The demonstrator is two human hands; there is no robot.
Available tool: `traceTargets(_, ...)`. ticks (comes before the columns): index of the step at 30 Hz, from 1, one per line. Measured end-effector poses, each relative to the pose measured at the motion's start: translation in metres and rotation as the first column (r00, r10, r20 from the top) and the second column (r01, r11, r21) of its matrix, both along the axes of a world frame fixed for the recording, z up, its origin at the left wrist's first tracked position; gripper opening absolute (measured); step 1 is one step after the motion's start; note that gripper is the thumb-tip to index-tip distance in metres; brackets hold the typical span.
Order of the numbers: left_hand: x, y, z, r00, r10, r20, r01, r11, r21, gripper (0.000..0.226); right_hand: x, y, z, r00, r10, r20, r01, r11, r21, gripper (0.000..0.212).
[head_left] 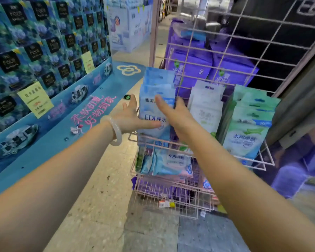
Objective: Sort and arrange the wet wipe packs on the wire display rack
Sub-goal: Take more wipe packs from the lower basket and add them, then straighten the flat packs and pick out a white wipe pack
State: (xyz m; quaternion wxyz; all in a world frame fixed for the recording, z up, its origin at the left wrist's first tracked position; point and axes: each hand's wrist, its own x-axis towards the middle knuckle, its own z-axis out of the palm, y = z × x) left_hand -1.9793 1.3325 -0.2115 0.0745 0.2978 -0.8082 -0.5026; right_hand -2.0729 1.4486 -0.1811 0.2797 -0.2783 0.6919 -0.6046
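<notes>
A pink wire display rack (224, 57) stands ahead with wet wipe packs in its baskets. A row of light blue packs (153, 106) fills the left of the middle basket. My left hand (133, 115), with a pale bangle on the wrist, lies flat against the left side of the front blue pack, thumb under it. My right hand (173, 113) rests on the pack's front and right edge, fingers stretched. White packs (207, 106) stand in the middle and green packs (247, 128) at the right. Blue and pink packs (171, 162) lie in the lower basket.
Purple bulk packs (193, 62) sit behind the grid on the upper level. A blue display wall of tissue boxes (44, 48) with yellow price tags runs along the left. Tiled floor (98, 206) lies between it and the rack.
</notes>
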Motion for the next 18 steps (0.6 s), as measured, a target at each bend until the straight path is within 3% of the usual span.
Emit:
traceTargets(2,0.017,0.008,-0.017,0.951,0.225,-0.214,-0.182,0.962,0.203,0.121,0.001,0.023,0.004,0.997,-0.026,-0.076,0.017,0.993,-0.115,0.033)
traceTargets(4,0.039,0.021,-0.044,0.814,0.492,-0.310,-0.394,0.859,0.328,0.082,0.008,0.065,-0.004,0.996,0.039,-0.078,-0.054,0.979,-0.197,0.014)
traceTargets(6,0.057,0.037,-0.078,0.768,0.610,-0.197,-0.545,0.783,0.299,0.051,0.020,0.109,-0.031,0.992,0.106,-0.063,-0.112,0.988,-0.104,0.013)
traceTargets(9,0.063,0.073,-0.112,0.860,0.508,-0.058,-0.481,0.843,0.241,0.023,0.027,0.143,-0.098,0.996,0.084,-0.010,-0.081,0.977,0.198,0.010)
traceTargets(11,0.050,0.088,-0.121,0.939,0.339,-0.050,-0.322,0.924,0.208,0.022,0.024,0.144,-0.129,1.000,-0.019,-0.001,0.018,0.943,0.332,0.019)
traceTargets(13,0.030,0.098,-0.124,0.974,0.222,-0.048,-0.208,0.957,0.202,0.030,0.018,0.138,-0.146,0.991,-0.129,0.027,0.112,0.932,0.344,0.034)
traceTargets(15,0.008,0.104,-0.125,0.972,0.232,-0.030,-0.220,0.948,0.231,0.047,0.016,0.132,-0.157,0.978,-0.188,0.091,0.154,0.944,0.291,0.036)
traceTargets(18,-0.017,0.105,-0.128,0.942,0.332,0.048,-0.335,0.921,0.199,0.060,0.018,0.136,-0.168,0.978,-0.130,0.161,0.087,0.964,0.252,0.043)
